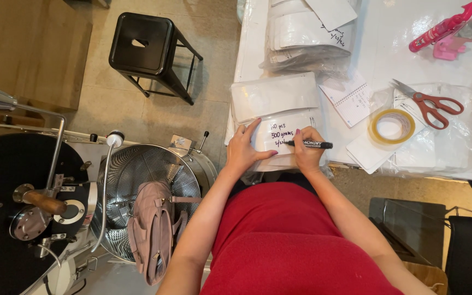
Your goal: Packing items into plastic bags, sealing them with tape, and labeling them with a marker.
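Note:
My right hand (pixel 307 148) grips a black marker pen (pixel 311 144), its tip resting on a stack of white pouches (pixel 285 131) with handwriting on the top one. My left hand (pixel 244 148) presses flat on the left edge of that stack, fingers spread. The stack lies at the near edge of a white table (pixel 389 49). A second stack of white pouches (pixel 274 95) lies just beyond it.
Red-handled scissors (pixel 431 105), a tape roll (pixel 392 127), a small notepad (pixel 352 98), a pink tool (pixel 443 30) and more bagged pouches (pixel 304 33) lie on the table. To the left stand a black stool (pixel 143 46), a perforated metal drum (pixel 137 169) with a pink bag (pixel 151 229), and a black machine (pixel 12 207).

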